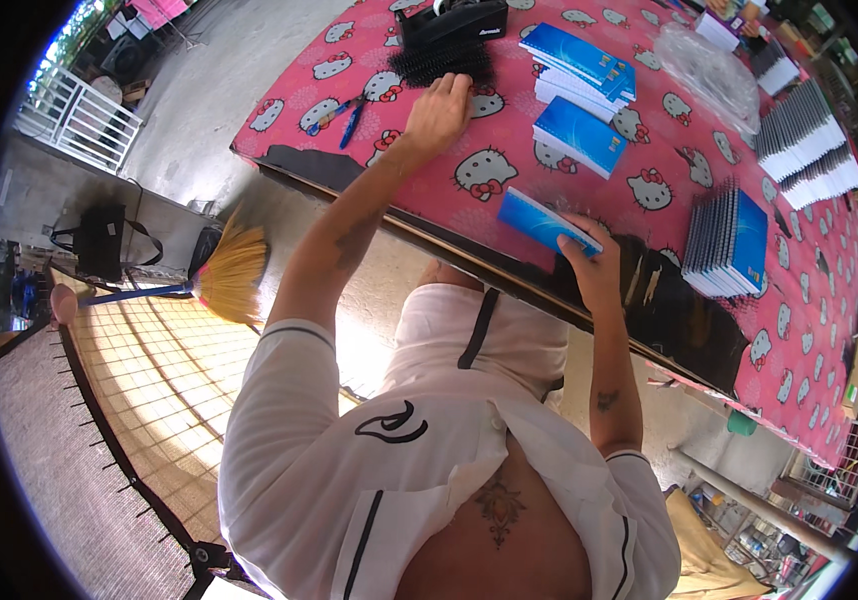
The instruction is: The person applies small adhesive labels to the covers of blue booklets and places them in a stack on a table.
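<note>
My left hand (439,112) reaches to the near edge of a pile of black spiral binding coils (444,62). Its fingers are curled downward, and their tips are hidden, so whatever they pinch does not show. Close to the table's front edge, my right hand (594,262) grips a blue-covered notebook (539,218) by its right end, tilted above the tabletop. Just beyond it lies another blue notebook (579,138), with a stack of blue notebooks (577,62) farther back. Blue-handled pliers (351,125) rest to the left of my left hand.
A black tape dispenser (454,22) stands behind the coils. Coil-bound notebooks (727,240) stand at the right, with more bound stacks (804,140) beyond. Clear plastic wrap (709,75) lies at the back. The pink patterned table cover (509,175) is torn along the front edge. A broom (232,272) leans at left.
</note>
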The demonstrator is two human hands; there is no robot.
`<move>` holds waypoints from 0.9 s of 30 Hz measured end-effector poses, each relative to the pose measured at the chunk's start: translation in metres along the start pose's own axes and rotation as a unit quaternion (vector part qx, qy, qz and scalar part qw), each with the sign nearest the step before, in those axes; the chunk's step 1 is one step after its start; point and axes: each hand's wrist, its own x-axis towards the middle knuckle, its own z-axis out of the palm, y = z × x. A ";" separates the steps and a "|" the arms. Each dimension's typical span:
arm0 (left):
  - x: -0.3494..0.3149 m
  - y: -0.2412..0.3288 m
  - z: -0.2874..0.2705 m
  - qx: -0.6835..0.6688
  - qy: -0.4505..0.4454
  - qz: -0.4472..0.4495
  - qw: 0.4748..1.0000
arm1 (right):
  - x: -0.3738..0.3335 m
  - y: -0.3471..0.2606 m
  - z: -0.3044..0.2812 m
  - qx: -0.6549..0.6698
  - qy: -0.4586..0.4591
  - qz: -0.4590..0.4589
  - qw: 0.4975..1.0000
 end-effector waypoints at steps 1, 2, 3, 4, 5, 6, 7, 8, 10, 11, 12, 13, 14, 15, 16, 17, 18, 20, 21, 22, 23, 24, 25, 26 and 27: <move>0.001 0.015 -0.014 -0.042 0.040 -0.021 0.998 | 0.000 0.002 0.000 -0.012 0.003 -0.007 1.000; -0.003 0.029 -0.029 -0.086 0.018 -0.042 0.995 | 0.000 0.002 0.000 -0.009 0.001 -0.007 1.000; -0.010 0.042 -0.046 -0.128 -0.003 -0.063 0.990 | 0.000 0.002 0.001 -0.005 -0.002 -0.007 1.000; -0.019 0.058 -0.059 -0.174 -0.027 -0.083 0.981 | 0.000 0.002 0.000 -0.003 -0.001 -0.005 1.000; -0.031 0.075 -0.072 -0.220 -0.073 -0.097 0.968 | -0.001 0.003 0.000 -0.006 -0.001 -0.011 1.000; -0.045 0.089 -0.086 -0.264 -0.116 -0.111 0.951 | -0.001 0.000 0.001 -0.010 -0.003 -0.019 1.000; -0.058 0.098 -0.091 -0.311 -0.114 -0.116 0.936 | -0.001 0.000 0.002 -0.015 -0.005 -0.024 1.000; -0.069 0.105 -0.099 -0.353 -0.108 -0.119 0.922 | -0.001 0.000 0.002 -0.012 -0.011 -0.014 1.000; -0.084 0.116 -0.109 -0.326 -0.112 -0.131 0.930 | -0.003 0.000 0.002 -0.008 -0.020 0.002 1.000; -0.089 0.118 -0.112 -0.311 -0.112 -0.137 0.934 | -0.002 -0.001 0.003 -0.009 -0.024 -0.004 1.000; -0.092 0.119 -0.113 -0.309 -0.093 -0.136 0.937 | -0.002 -0.002 0.003 -0.011 -0.027 -0.009 1.000; -0.094 0.120 -0.113 -0.308 -0.074 -0.134 0.939 | -0.002 -0.003 0.004 -0.012 -0.030 -0.015 0.999; -0.095 0.120 -0.111 -0.307 -0.056 -0.133 0.941 | -0.002 -0.002 0.003 -0.015 -0.027 -0.012 0.999; -0.094 0.118 -0.110 -0.272 -0.014 -0.092 0.958 | -0.002 0.001 0.002 -0.018 -0.023 -0.010 1.000; -0.092 0.116 -0.109 -0.267 -0.015 -0.077 0.960 | -0.002 0.003 0.002 -0.021 -0.020 -0.007 1.000; -0.091 0.116 -0.109 -0.263 -0.018 -0.064 0.963 | -0.002 0.003 0.002 -0.021 -0.016 -0.013 1.000; -0.090 0.116 -0.109 -0.259 -0.021 -0.050 0.964 | -0.002 0.003 0.002 -0.022 -0.013 -0.018 1.000; -0.088 0.116 -0.110 -0.241 -0.028 -0.045 0.969 | -0.001 0.002 0.003 -0.018 -0.008 -0.029 0.999; -0.087 0.116 -0.111 -0.233 -0.031 -0.043 0.971 | 0.000 0.001 0.004 -0.015 -0.007 -0.034 0.999; -0.088 0.113 -0.110 -0.229 -0.045 -0.052 0.971 | 0.000 -0.001 0.004 -0.011 -0.006 -0.039 0.999; -0.089 0.110 -0.110 -0.223 -0.059 -0.062 0.971 | -0.001 -0.001 0.004 -0.015 -0.012 -0.031 0.999; -0.090 0.108 -0.110 -0.217 -0.072 -0.073 0.971 | -0.001 0.000 0.003 -0.019 -0.018 -0.023 0.999; -0.088 0.106 -0.109 -0.248 -0.078 -0.079 0.963 | -0.002 0.000 0.002 -0.023 -0.024 -0.015 0.999; -0.084 0.104 -0.109 -0.278 -0.083 -0.085 0.953 | -0.002 0.001 0.002 -0.019 -0.021 -0.018 0.999; -0.080 0.104 -0.111 -0.308 -0.087 -0.090 0.943 | -0.002 0.003 0.002 -0.015 -0.018 -0.021 1.000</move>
